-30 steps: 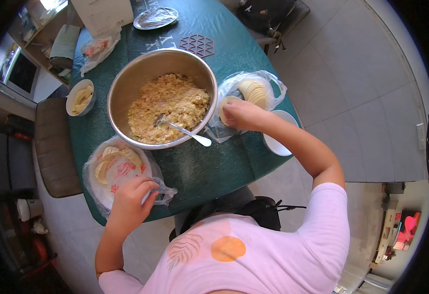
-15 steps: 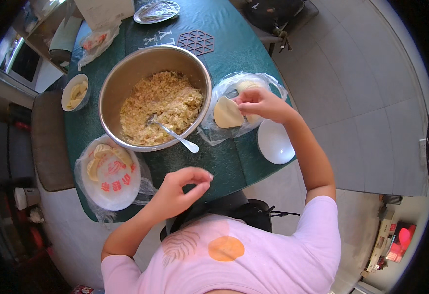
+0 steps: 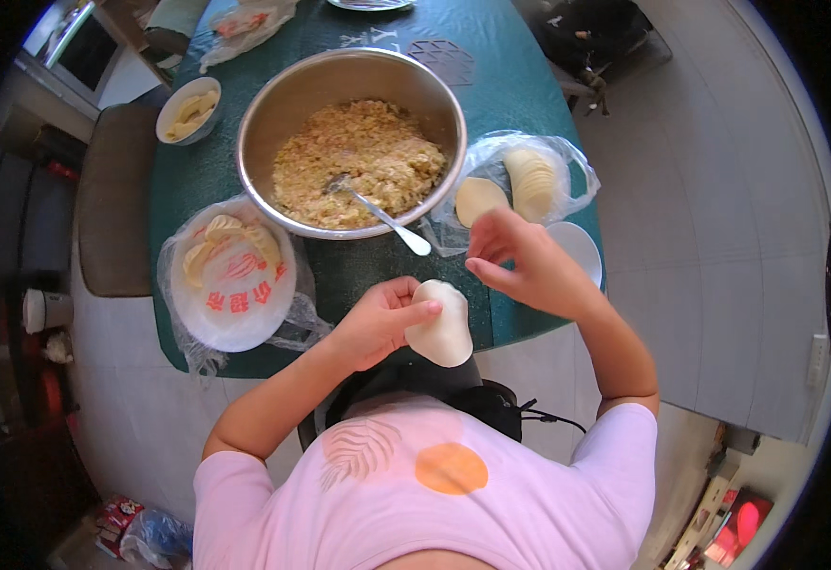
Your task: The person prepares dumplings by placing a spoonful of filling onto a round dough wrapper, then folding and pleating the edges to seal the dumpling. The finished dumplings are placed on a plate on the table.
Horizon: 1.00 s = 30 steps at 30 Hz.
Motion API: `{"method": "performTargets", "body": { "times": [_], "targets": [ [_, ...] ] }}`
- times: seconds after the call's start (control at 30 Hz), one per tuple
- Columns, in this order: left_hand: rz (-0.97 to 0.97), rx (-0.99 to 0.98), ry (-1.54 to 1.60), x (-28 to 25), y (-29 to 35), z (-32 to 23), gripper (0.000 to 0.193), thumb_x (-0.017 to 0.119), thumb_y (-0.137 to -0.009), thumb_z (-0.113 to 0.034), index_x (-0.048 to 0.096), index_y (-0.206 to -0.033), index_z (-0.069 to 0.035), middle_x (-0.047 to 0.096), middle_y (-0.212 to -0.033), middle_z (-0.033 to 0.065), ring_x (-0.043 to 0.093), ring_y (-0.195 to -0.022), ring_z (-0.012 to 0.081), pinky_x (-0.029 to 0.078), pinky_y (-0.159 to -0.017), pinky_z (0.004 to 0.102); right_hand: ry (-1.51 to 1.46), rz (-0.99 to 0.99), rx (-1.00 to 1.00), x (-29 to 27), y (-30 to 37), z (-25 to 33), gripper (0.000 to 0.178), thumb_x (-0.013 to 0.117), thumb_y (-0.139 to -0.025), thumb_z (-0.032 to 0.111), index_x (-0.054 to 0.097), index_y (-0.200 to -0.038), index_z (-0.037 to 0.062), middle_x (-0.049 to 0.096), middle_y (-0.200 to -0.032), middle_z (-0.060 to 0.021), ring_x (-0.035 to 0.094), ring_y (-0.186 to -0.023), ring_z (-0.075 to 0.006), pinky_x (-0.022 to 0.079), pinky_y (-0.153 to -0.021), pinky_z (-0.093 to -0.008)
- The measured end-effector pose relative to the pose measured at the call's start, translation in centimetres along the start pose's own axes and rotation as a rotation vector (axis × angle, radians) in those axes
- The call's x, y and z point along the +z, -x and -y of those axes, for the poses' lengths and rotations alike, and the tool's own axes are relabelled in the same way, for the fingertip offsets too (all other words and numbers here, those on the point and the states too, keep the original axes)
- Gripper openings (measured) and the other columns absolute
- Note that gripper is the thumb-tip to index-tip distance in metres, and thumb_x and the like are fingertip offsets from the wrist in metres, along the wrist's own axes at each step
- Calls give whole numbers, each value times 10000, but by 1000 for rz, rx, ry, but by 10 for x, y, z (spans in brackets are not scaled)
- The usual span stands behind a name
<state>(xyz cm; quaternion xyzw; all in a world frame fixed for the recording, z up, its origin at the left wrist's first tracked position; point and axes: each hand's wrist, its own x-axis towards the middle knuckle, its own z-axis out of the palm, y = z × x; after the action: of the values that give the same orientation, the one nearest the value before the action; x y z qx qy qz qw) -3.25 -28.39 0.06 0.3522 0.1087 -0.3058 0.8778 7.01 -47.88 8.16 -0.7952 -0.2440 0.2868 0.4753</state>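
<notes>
My left hand pinches a round dumpling wrapper between thumb and fingers, holding it out near the table's front edge. To its right my right hand is raised, fingers curled and apart from the thumb, with nothing visible in it. Beyond the right hand, one loose wrapper lies on a clear plastic bag, beside an overlapping stack of wrappers. Ahead of my hands stands a large steel bowl of minced filling; a metal spoon rests in it, its handle over the rim.
At left, a plastic-covered white plate carries several folded dumplings. A small bowl of pale pieces stands behind it. A white bowl sits partly behind my right hand. A lattice trivet lies on the green tablecloth.
A wrapper has come into my left hand, which was empty. My right hand has left the wrapper bag and come nearer, its fingers now free. The view has shifted.
</notes>
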Motion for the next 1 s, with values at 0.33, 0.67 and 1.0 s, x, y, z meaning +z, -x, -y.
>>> {"method": "performTargets", "body": {
  "times": [0.33,0.67,1.0],
  "targets": [
    [-315,131,-78,-22,38,13,200,636,-878,-108,469,-951,-25,601,-900,76,619,-837,137,520,-691,289,673,-213,-854,32,-50,16,303,687,-754,24,625,-1050,56,563,-857,-88,595,-775,-251,498,-637,-353],
    [-177,69,104,-35,58,4,281,645,-796,-23,483,-1026,-35,580,-1026,82,610,-959,200,515,-852,365,589,-176,-772,15,-99,48,188,598,-859,56,611,-1041,12,649,-1003,-158,641,-879,-323,525,-751,-378],
    [-175,45,173,-32,60,-6,344,623,-886,-132,495,-1181,-12,582,-1117,89,575,-1049,187,490,-883,349,619,93,-803,33,-95,51,238,562,-780,39,566,-1012,-16,624,-954,-162,628,-887,-314,511,-764,-391]
  ]
}}
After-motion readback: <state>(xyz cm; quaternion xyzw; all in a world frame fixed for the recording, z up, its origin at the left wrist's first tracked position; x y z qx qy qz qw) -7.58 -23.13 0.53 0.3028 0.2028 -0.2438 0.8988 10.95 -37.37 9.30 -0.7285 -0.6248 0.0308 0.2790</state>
